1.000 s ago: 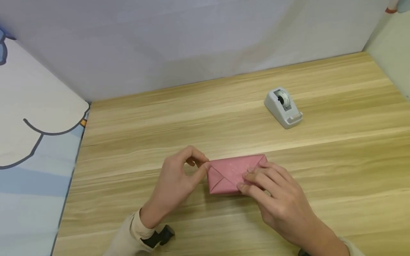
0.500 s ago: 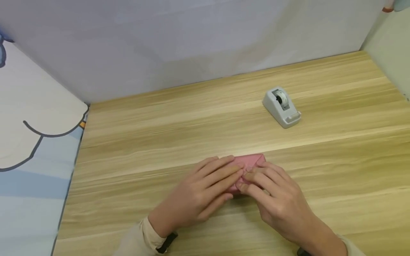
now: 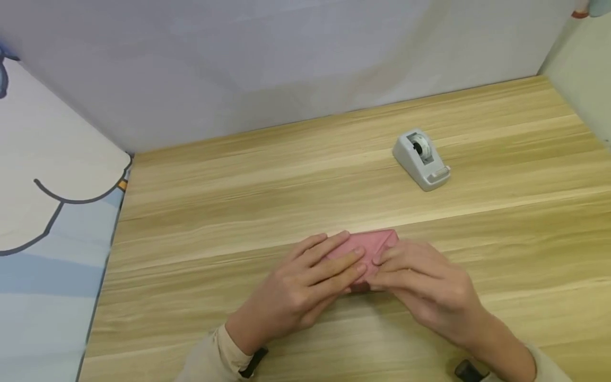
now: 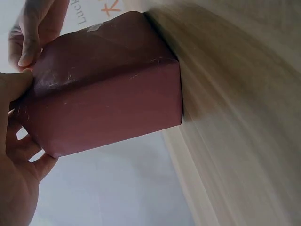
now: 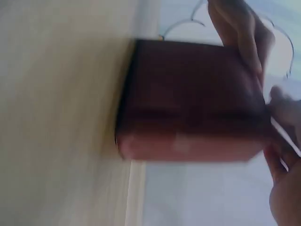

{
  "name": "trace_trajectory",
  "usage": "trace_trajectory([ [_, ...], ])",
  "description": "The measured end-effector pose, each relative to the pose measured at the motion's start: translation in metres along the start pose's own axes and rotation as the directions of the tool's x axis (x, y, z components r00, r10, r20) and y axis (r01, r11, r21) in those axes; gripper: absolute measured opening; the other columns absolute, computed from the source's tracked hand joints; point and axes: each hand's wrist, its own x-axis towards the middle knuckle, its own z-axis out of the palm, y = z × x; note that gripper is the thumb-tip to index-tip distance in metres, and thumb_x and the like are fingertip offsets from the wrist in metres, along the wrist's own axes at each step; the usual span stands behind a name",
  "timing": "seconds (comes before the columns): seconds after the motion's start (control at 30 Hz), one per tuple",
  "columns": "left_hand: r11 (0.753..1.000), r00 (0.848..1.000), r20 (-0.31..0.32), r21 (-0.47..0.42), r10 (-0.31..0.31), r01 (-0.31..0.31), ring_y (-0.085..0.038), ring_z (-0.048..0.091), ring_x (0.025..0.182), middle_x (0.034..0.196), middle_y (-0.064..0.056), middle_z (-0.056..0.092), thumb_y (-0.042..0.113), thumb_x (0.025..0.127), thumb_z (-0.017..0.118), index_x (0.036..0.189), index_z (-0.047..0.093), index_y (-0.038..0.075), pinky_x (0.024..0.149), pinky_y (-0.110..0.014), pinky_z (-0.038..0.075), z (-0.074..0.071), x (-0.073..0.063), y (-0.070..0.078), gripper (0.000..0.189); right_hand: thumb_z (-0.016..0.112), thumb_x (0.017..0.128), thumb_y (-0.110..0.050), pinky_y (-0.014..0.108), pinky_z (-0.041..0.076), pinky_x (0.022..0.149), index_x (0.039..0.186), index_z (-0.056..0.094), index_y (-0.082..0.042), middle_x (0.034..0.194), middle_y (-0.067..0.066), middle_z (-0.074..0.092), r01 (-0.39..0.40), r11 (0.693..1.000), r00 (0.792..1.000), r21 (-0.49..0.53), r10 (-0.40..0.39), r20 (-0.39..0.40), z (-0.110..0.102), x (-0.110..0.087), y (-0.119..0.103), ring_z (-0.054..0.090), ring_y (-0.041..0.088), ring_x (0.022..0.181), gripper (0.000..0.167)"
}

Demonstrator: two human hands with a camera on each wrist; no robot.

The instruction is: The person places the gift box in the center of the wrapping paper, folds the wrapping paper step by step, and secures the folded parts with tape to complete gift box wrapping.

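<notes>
A small box wrapped in pink paper [image 3: 369, 241] sits on the wooden table in front of me, its top showing diagonal folds. My left hand [image 3: 300, 284] lies over the left part of the box, with extended fingers pressing its top. At the right end, my right hand [image 3: 431, 289] pinches the edge of a paper flap [image 5: 280, 134] between thumb and fingers. From the left wrist, the wrapped box [image 4: 108, 103] looks dark red and tall, with a small pale patch on one side. The right wrist view is blurred. Fingers cover much of the box's top.
A grey tape dispenser [image 3: 421, 159] with a roll of clear tape stands behind the box to the right. The wooden table [image 3: 229, 201] meets a pale wall panel [image 3: 286, 63] at the back. A cartoon-printed panel [image 3: 57, 148] borders the left side.
My left hand has left the box's left corner and laid its fingers across the top. The right hand has shifted from resting on the top to pinching the flap at the right end.
</notes>
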Motion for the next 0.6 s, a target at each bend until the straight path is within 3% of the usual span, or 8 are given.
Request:
trace_trajectory([
  [0.07,1.000,1.000,0.004,-0.001,-0.001,0.001,-0.032,0.057,0.141,0.147,-0.006,0.065,0.023,0.108,0.057,0.140,0.067,0.011,0.118,-0.049,0.045,0.000,0.001,-0.001,0.036,0.071,0.096,-0.005,0.023,0.051,0.107,0.090,0.078,0.007,0.096,0.009,0.078,-0.141,0.987,0.989,0.074,0.144,-0.032,-0.015,0.001,0.017,0.071,0.013,0.104,0.015],
  [0.13,1.000,1.000,0.010,-0.001,-0.004,0.004,-0.032,0.057,0.142,0.147,-0.005,0.064,0.023,0.107,0.059,0.140,0.067,0.012,0.118,-0.048,0.045,0.001,0.001,-0.001,0.036,0.073,0.094,-0.002,0.018,0.052,0.101,0.095,0.078,0.005,0.100,0.000,0.079,-0.365,0.931,0.928,0.023,0.366,-0.076,-0.034,0.004,0.037,0.070,0.004,0.105,0.008],
  [0.17,1.000,1.000,0.011,-0.001,-0.006,0.007,-0.032,0.057,0.142,0.147,-0.005,0.064,0.023,0.107,0.059,0.140,0.067,0.012,0.118,-0.048,0.045,0.001,0.001,-0.001,0.037,0.073,0.095,-0.003,0.015,0.052,0.097,0.099,0.078,0.002,0.102,-0.006,0.079,-0.485,0.873,0.872,-0.037,0.481,-0.092,-0.043,0.006,0.048,0.069,0.000,0.103,0.009],
  [0.27,1.000,1.000,0.008,-0.007,-0.005,0.005,-0.032,0.056,0.142,0.147,-0.005,0.064,0.023,0.106,0.061,0.141,0.066,0.011,0.118,-0.048,0.045,0.002,0.001,-0.002,0.037,0.068,0.101,-0.013,0.010,0.047,0.089,0.113,0.077,-0.004,0.112,-0.005,0.078,-0.738,0.637,0.669,-0.222,0.732,-0.124,-0.070,0.011,0.081,0.065,-0.002,0.101,0.017],
  [0.33,1.000,1.000,0.009,-0.012,-0.002,0.002,-0.032,0.056,0.143,0.148,-0.006,0.064,0.022,0.105,0.062,0.141,0.066,0.011,0.118,-0.047,0.045,0.004,0.002,-0.002,0.038,0.061,0.106,-0.031,0.014,0.044,0.089,0.124,0.073,-0.006,0.121,0.004,0.075,-0.791,0.523,0.574,-0.318,0.814,-0.091,-0.086,0.013,0.101,0.065,0.008,0.108,0.033],
  [0.4,1.000,1.000,0.016,-0.013,0.003,-0.003,-0.032,0.055,0.143,0.149,-0.006,0.063,0.022,0.104,0.063,0.142,0.065,0.011,0.119,-0.047,0.044,0.005,0.003,-0.003,0.039,0.052,0.109,-0.038,0.026,0.048,0.093,0.132,0.066,-0.003,0.129,0.021,0.068,-0.804,0.456,0.504,-0.381,0.863,-0.031,-0.098,0.014,0.117,0.065,0.025,0.114,0.045],
  [0.53,1.000,1.000,0.023,-0.013,-0.001,0.001,-0.031,0.055,0.144,0.149,-0.005,0.063,0.023,0.104,0.063,0.143,0.064,0.011,0.119,-0.047,0.043,0.007,0.005,-0.004,0.040,0.043,0.110,-0.042,0.050,0.048,0.090,0.139,0.056,0.005,0.129,0.031,0.062,-0.779,0.393,0.396,-0.488,0.913,0.104,-0.109,0.018,0.142,0.060,0.045,0.115,0.057],
  [0.6,1.000,1.000,0.020,-0.013,-0.004,0.004,-0.030,0.055,0.143,0.149,-0.005,0.063,0.023,0.104,0.063,0.143,0.065,0.011,0.119,-0.047,0.044,0.007,0.004,-0.005,0.040,0.043,0.110,-0.040,0.048,0.047,0.085,0.139,0.055,0.009,0.126,0.033,0.062,-0.760,0.380,0.356,-0.528,0.922,0.151,-0.111,0.018,0.151,0.059,0.045,0.111,0.058],
])
